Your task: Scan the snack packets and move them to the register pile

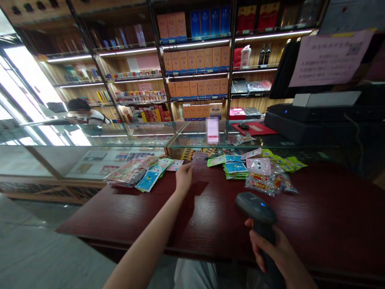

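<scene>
My right hand [272,251] grips the handle of a dark barcode scanner [256,208], held over the near edge of a dark red wooden table [331,224]. My left hand [184,176] reaches forward to the far side of the table, its fingers closed on a small dark purplish packet [199,162]. To its left lies a pile of flat colourful packets [141,171]. To its right lie more packets, green and blue ones [235,167] and clear ones with red print [264,181].
A glass display counter [126,136] runs behind the table, with a black cash register [319,116] at the right. Shelves of boxed goods [195,60] fill the back wall. Another person [86,114] sits at far left behind the counter.
</scene>
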The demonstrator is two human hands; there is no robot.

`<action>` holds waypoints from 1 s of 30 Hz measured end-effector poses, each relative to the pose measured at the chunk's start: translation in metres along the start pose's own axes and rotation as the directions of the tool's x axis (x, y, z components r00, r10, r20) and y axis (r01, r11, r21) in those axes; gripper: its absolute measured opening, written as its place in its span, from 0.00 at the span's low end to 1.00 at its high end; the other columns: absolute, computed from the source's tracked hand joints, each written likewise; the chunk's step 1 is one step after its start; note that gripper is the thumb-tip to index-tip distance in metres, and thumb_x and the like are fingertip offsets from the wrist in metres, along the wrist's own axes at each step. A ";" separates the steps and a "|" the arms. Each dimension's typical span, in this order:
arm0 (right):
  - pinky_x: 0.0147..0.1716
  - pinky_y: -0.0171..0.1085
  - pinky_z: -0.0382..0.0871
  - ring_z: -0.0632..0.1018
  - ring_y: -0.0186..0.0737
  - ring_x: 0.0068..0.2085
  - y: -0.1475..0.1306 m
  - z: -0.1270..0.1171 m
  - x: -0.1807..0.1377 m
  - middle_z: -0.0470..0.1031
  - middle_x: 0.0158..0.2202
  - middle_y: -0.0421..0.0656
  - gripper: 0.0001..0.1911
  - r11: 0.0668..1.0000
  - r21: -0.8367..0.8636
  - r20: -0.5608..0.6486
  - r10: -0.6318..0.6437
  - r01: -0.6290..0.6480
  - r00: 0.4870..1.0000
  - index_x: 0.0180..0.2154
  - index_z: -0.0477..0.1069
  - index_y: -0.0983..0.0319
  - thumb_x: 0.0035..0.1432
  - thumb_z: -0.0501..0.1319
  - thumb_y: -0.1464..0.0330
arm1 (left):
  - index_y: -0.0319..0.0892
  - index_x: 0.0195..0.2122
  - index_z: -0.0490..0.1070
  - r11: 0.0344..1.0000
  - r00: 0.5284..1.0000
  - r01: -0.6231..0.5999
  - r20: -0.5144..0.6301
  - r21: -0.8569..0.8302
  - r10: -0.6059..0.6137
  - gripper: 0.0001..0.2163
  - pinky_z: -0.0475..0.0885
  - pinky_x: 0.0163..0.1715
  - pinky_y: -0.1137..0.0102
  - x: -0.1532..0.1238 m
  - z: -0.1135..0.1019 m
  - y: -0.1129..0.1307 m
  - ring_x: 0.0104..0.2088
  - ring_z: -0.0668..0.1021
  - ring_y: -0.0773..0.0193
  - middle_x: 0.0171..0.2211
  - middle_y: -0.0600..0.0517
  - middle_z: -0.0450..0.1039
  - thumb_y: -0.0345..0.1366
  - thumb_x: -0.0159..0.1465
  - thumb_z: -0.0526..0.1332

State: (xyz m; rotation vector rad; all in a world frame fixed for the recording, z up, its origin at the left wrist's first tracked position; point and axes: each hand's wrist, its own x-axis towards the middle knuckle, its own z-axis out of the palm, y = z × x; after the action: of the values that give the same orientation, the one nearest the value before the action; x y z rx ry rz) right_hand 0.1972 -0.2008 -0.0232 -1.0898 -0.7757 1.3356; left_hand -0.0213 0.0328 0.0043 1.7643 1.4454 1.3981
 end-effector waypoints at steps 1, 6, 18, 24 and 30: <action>0.09 0.27 0.59 0.66 0.28 0.11 -0.001 0.000 0.000 0.68 0.14 0.32 0.28 1.000 -0.014 -0.012 -0.009 0.009 1.000 0.39 0.70 0.63 0.42 0.73 0.53 | 0.39 0.33 0.79 0.973 0.996 0.081 0.041 -0.215 -0.073 0.10 0.73 0.36 0.66 -0.005 0.016 0.005 0.34 0.78 0.59 0.30 0.50 0.77 0.38 0.58 0.60; 0.09 0.29 0.60 0.65 0.29 0.12 -0.006 -0.002 -0.004 0.67 0.14 0.32 0.29 0.992 -0.111 -0.056 -0.071 0.065 0.996 0.42 0.71 0.64 0.45 0.71 0.52 | 0.37 0.36 0.78 0.634 0.940 0.340 0.268 -0.694 -0.211 0.19 0.76 0.31 0.68 -0.038 0.087 0.019 0.32 0.78 0.63 0.35 0.47 0.78 0.47 0.49 0.70; 0.08 0.28 0.58 0.64 0.29 0.10 0.001 0.004 0.002 0.66 0.14 0.31 0.26 0.969 -0.215 -0.138 -0.150 0.118 0.979 0.37 0.69 0.63 0.45 0.69 0.50 | 0.36 0.34 0.77 0.698 0.972 0.225 0.208 -0.680 -0.111 0.20 0.76 0.32 0.68 -0.057 0.109 0.010 0.31 0.78 0.62 0.33 0.48 0.78 0.49 0.50 0.69; 0.08 0.29 0.58 0.64 0.28 0.10 0.001 0.009 0.002 0.66 0.15 0.30 0.24 0.973 -0.198 -0.143 -0.150 0.120 0.978 0.35 0.69 0.63 0.45 0.70 0.51 | 0.36 0.34 0.76 0.705 0.972 0.226 0.201 -0.672 -0.120 0.18 0.76 0.33 0.66 -0.058 0.112 0.009 0.32 0.78 0.61 0.33 0.47 0.78 0.48 0.52 0.68; 0.09 0.28 0.60 0.64 0.29 0.11 -0.003 0.008 0.001 0.66 0.13 0.31 0.23 0.977 -0.189 -0.137 -0.131 0.104 0.982 0.34 0.68 0.62 0.47 0.69 0.52 | 0.35 0.34 0.75 0.733 0.974 0.222 0.182 -0.643 -0.135 0.18 0.78 0.33 0.63 -0.056 0.114 0.007 0.32 0.78 0.60 0.33 0.47 0.77 0.48 0.53 0.67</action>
State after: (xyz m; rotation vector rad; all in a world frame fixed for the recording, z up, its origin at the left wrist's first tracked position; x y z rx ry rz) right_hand 0.1911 -0.1978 -0.0179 -1.2521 -0.8494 1.0869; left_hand 0.0881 0.0068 -0.0559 1.1863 0.8543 1.4274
